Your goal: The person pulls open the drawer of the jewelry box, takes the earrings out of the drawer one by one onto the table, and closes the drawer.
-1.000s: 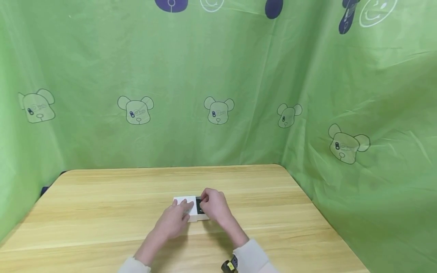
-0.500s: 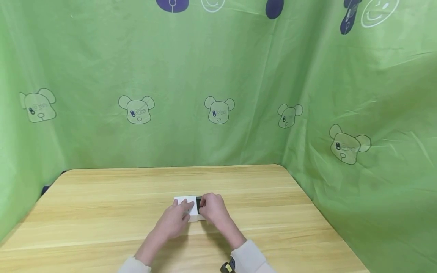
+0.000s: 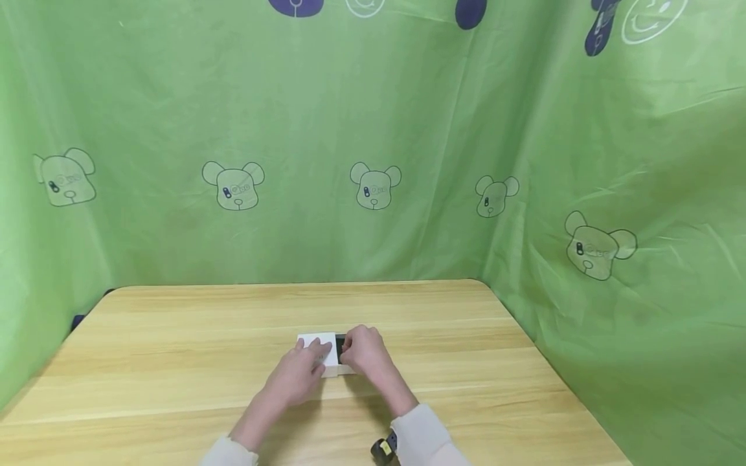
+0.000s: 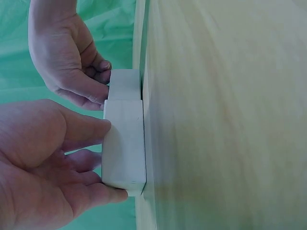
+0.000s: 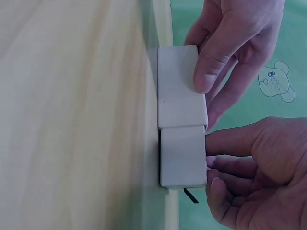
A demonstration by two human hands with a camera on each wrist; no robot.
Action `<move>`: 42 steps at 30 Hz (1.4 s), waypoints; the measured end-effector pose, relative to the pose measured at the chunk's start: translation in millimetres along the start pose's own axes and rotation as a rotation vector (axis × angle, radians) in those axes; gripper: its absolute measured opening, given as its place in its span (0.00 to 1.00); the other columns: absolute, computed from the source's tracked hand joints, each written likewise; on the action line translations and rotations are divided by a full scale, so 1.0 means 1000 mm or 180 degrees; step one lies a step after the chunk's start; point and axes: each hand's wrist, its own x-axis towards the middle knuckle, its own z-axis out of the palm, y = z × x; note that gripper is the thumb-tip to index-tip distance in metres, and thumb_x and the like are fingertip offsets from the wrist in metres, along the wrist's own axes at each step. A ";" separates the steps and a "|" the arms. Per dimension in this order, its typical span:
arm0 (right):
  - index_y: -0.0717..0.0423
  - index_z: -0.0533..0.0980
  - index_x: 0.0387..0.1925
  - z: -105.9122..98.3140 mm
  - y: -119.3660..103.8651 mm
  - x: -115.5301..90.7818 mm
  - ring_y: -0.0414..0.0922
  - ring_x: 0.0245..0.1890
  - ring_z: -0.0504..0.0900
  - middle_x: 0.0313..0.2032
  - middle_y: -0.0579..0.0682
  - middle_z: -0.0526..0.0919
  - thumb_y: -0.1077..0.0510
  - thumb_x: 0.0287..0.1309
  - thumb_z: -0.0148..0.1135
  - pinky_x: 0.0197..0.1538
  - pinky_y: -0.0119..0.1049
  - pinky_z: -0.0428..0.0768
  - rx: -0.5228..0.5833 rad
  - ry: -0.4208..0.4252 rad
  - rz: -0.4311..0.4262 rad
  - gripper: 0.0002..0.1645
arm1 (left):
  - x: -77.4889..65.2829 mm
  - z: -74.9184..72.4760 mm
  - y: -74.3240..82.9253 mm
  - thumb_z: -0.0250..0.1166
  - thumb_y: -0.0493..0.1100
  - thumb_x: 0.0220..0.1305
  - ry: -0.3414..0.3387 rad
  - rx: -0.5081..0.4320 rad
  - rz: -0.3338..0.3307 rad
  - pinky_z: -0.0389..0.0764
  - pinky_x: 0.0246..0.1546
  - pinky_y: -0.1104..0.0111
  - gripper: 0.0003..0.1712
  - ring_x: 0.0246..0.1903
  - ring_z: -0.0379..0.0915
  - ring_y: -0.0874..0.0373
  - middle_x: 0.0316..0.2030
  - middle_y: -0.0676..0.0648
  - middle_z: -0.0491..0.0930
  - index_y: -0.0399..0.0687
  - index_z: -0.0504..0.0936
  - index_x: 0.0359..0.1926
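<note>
Box sleeve (image 5: 178,88) and partly extended inner tray (image 5: 183,155) are supported on the table (image 3: 192,349), between its left and right edges, apart from its far edge. The sleeve is held by the left hand (image 3: 294,374), thumb against the side; the tray is gripped at its upper rim by curled fingers of the right hand (image 3: 367,353). Whether the dark insert (image 3: 340,348) is also pinched cannot be told. Light, stiff, smooth, easily dented card is expected; the sleeve is best grasped by its long sides.
</note>
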 end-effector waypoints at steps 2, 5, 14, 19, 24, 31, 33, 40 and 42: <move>0.56 0.79 0.17 0.000 -0.001 0.001 0.46 0.27 0.75 0.19 0.47 0.79 0.72 0.43 0.68 0.27 0.32 0.76 0.0007 -0.0024 0.0041 0.10 | 0.000 0.000 0.000 0.62 0.33 0.68 0.0001 0.0003 -0.0004 0.59 0.72 0.36 0.24 0.70 0.58 0.24 0.67 0.29 0.71 0.38 0.77 0.65; 0.56 0.77 0.16 0.000 -0.004 0.001 0.46 0.29 0.73 0.20 0.47 0.78 0.71 0.44 0.68 0.27 0.32 0.74 0.0010 -0.0058 0.0118 0.12 | 0.000 0.001 0.000 0.62 0.33 0.68 0.0000 0.0009 -0.0007 0.59 0.72 0.36 0.24 0.70 0.58 0.24 0.67 0.28 0.70 0.38 0.77 0.65; 0.56 0.75 0.13 0.002 -0.007 0.003 0.43 0.19 0.71 0.17 0.49 0.77 0.73 0.41 0.63 0.19 0.30 0.70 -0.0116 -0.0088 0.0220 0.13 | 0.000 0.002 -0.001 0.62 0.33 0.68 0.0000 0.0034 -0.0029 0.60 0.71 0.36 0.24 0.69 0.58 0.23 0.67 0.28 0.70 0.39 0.77 0.65; 0.56 0.75 0.13 0.002 -0.009 0.004 0.44 0.20 0.72 0.19 0.50 0.77 0.73 0.40 0.64 0.20 0.30 0.71 -0.0117 -0.0124 0.0320 0.12 | 0.000 0.002 -0.001 0.62 0.33 0.68 0.0001 0.0041 -0.0021 0.60 0.71 0.35 0.24 0.69 0.58 0.23 0.67 0.28 0.70 0.39 0.77 0.65; 0.55 0.73 0.12 0.001 -0.009 0.004 0.44 0.21 0.71 0.17 0.48 0.74 0.73 0.42 0.64 0.21 0.31 0.70 -0.0076 -0.0139 0.0350 0.15 | 0.001 0.002 -0.002 0.61 0.33 0.68 0.0026 0.0045 0.0016 0.60 0.72 0.36 0.24 0.69 0.59 0.23 0.66 0.27 0.71 0.37 0.77 0.65; 0.52 0.69 0.10 0.000 -0.008 0.004 0.43 0.21 0.69 0.13 0.45 0.70 0.72 0.43 0.61 0.21 0.30 0.67 -0.0011 -0.0145 0.0288 0.18 | 0.001 0.002 -0.003 0.61 0.33 0.68 0.0038 0.0032 0.0009 0.60 0.71 0.36 0.24 0.69 0.59 0.23 0.67 0.27 0.70 0.38 0.77 0.65; 0.51 0.68 0.10 0.000 -0.007 0.004 0.41 0.18 0.67 0.12 0.44 0.69 0.73 0.44 0.60 0.20 0.29 0.65 0.0023 -0.0165 0.0274 0.19 | 0.001 0.002 -0.003 0.61 0.33 0.68 0.0032 0.0034 0.0007 0.60 0.71 0.36 0.24 0.69 0.58 0.23 0.67 0.27 0.70 0.38 0.77 0.65; 0.48 0.61 0.09 0.001 -0.004 0.004 0.36 0.11 0.56 0.08 0.39 0.58 0.74 0.45 0.53 0.15 0.25 0.56 0.0153 -0.0266 0.0309 0.23 | 0.000 0.000 0.000 0.62 0.33 0.68 0.0022 0.0032 0.0023 0.60 0.71 0.36 0.24 0.69 0.59 0.22 0.67 0.27 0.70 0.38 0.77 0.65; 0.48 0.60 0.08 0.000 -0.004 0.005 0.36 0.11 0.55 0.08 0.39 0.57 0.73 0.46 0.52 0.15 0.25 0.54 0.0165 -0.0287 0.0308 0.23 | 0.000 0.000 0.000 0.62 0.33 0.67 0.0025 0.0048 0.0034 0.61 0.71 0.36 0.24 0.68 0.59 0.22 0.67 0.27 0.70 0.38 0.77 0.64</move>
